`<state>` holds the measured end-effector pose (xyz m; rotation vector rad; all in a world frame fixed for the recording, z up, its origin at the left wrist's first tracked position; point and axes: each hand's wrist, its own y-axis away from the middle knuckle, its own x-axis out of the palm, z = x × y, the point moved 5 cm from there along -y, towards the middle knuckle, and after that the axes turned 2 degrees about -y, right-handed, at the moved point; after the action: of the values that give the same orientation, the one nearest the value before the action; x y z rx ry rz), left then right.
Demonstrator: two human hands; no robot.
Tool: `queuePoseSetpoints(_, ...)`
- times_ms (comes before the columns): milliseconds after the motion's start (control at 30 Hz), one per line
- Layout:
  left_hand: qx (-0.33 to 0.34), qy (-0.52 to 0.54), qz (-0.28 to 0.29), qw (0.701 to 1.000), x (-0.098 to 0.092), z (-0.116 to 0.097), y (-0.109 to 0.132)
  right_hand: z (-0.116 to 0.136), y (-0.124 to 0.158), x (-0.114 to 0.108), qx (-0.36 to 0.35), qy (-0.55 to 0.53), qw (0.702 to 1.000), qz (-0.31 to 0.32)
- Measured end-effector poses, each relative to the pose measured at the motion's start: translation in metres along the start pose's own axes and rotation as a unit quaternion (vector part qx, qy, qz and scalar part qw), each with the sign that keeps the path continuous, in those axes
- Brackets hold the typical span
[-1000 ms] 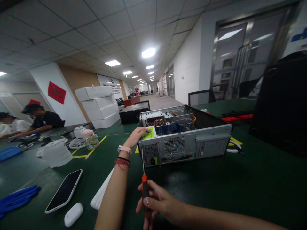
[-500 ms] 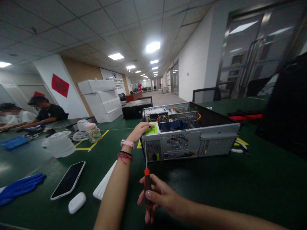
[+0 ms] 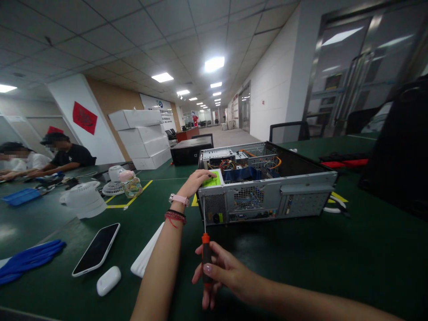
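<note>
An opened computer case (image 3: pixel 254 200) lies on its side on the green table, its back panel facing me. Cables and metal parts show inside it. My left hand (image 3: pixel 198 180) rests with fingers laid over the yellow-green label (image 3: pixel 214 179) on the power supply, at the case's near left corner. In my right hand (image 3: pixel 227 269) is a screwdriver (image 3: pixel 206 258) with a dark and orange handle, held between thumb and fingers. Its long shaft points away from me, its tip by the left edge of the back panel. Whether the tip sits in a screw is too small to tell.
Left of my arm lie a phone (image 3: pixel 96 249), a white earbud case (image 3: pixel 109 281), a white slab-like object (image 3: pixel 147 252) and a blue glove (image 3: pixel 31 261). Farther off are a small fan (image 3: pixel 113 183), white boxes (image 3: pixel 143 140) and a black case (image 3: pixel 190 149). Two people sit at far left.
The view has shifted very slightly. Both hands keep their places, and the screwdriver stays at the same corner of the back panel.
</note>
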<state>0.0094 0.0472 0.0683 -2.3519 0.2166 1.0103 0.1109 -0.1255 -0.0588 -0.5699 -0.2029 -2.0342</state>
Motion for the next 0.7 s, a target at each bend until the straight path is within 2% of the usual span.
queuePoseSetpoints(467,-0.011,-0.011,-0.006,1.000,-0.0008,-0.0038,0.0021,0.0040,0.0017,0.0011,0.010,-0.007,1.000,-0.011)
queuePoseSetpoints(700,-0.014,-0.002,-0.005,1.000,-0.0010,-0.0036,0.0026,-0.0024,0.0043,-0.0004,0.050,-0.080,0.992,-0.081)
